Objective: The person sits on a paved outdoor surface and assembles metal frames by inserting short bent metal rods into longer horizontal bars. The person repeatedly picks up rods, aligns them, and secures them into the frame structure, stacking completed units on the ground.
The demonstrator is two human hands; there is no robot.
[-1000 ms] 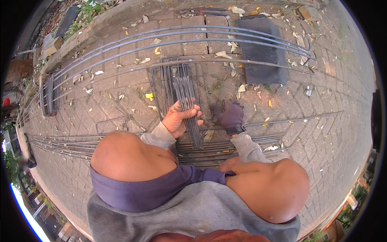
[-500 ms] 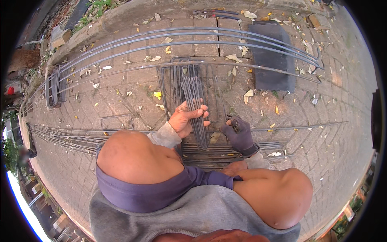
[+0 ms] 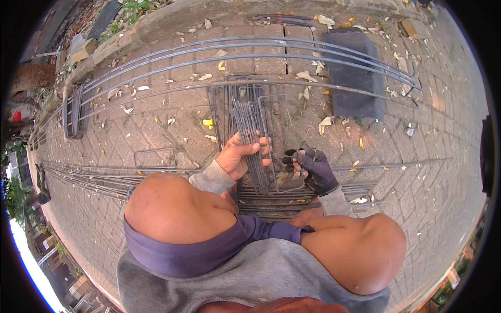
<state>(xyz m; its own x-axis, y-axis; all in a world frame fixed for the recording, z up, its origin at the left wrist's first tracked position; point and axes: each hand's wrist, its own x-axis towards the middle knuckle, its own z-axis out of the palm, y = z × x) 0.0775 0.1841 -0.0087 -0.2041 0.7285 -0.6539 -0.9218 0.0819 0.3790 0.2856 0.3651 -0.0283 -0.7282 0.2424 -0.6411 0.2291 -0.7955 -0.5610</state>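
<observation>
My bare left hand (image 3: 236, 156) is closed around a bundle of bent steel rebar stirrups (image 3: 245, 117), thumb across the front and fingertips showing on the right side. A dark fingerless-looking glove covers my right hand (image 3: 317, 173). Its fingers pinch the right side of a single rectangular rebar stirrup (image 3: 262, 117), which faces me as an upright frame beside the bundle. Part of that side is hidden by the fingers. More rectangular stirrups (image 3: 215, 115) lie on the paving just beyond my left hand.
Long steel rods (image 3: 209, 47) stretch across the far side, passing over a dark flat slab (image 3: 355, 99). Other stirrups (image 3: 74, 117) hang around the rods at far left. Straight bars (image 3: 282, 201) lie close by my knees. Dry leaves dot the brick paving (image 3: 391, 193).
The stirrup in my right hand has turned from nearly edge-on to show its rectangular outline, and stands closer to the bundle. My left hand stays almost still around the bundle.
</observation>
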